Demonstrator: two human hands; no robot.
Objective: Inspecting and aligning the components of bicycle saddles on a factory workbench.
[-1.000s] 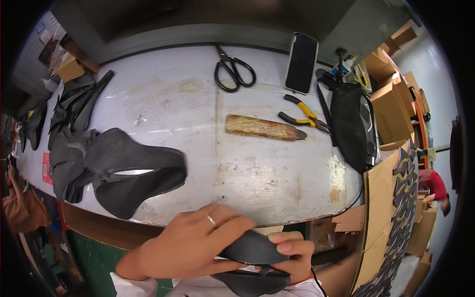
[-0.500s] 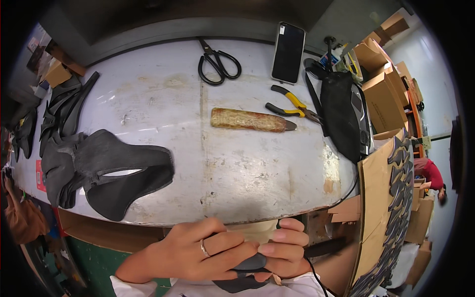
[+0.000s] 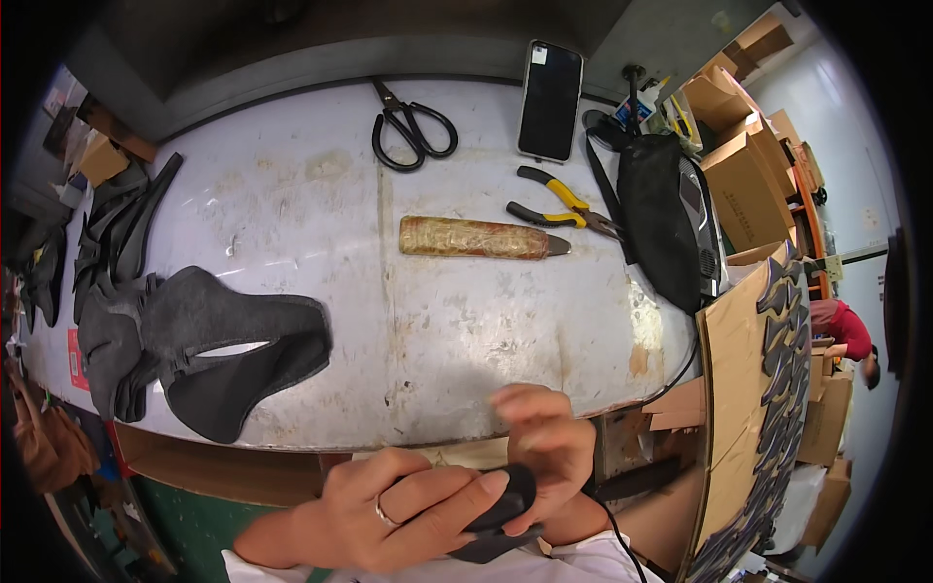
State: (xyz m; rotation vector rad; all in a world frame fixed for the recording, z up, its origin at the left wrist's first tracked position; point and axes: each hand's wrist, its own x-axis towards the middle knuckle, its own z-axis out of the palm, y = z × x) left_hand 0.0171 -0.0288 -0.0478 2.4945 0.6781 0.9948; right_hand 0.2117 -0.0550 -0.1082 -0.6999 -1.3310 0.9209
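Observation:
Just off the near edge of the table, my left hand (image 3: 403,510), with a ring on one finger, is closed on a small black shoe-upper piece (image 3: 510,494) that curves over near its fingertips. My right hand (image 3: 554,452) is at the right side of this piece. Its fingers are raised and apart, slightly blurred, while the thumb lies low by the piece's edge. Stacked black shoe uppers (image 3: 238,330) lie on the table at left. A tape-wrapped knife (image 3: 476,238) with a short blade rests mid-table, near yellow-and-black pliers (image 3: 573,204).
Black-handled scissors (image 3: 413,126) lie at the back, and a phone (image 3: 551,102) stands right of them. A black bag (image 3: 661,223) sits at the table's right edge. Beside it, a cardboard sheet (image 3: 734,389) carries rows of dark pieces. Cardboard boxes (image 3: 743,189) and another person (image 3: 844,330) are farther right.
My right hand has lifted its fingers off the black piece and spread them upward. My left hand keeps its hold, and more of the piece shows. The whole view has shifted slightly.

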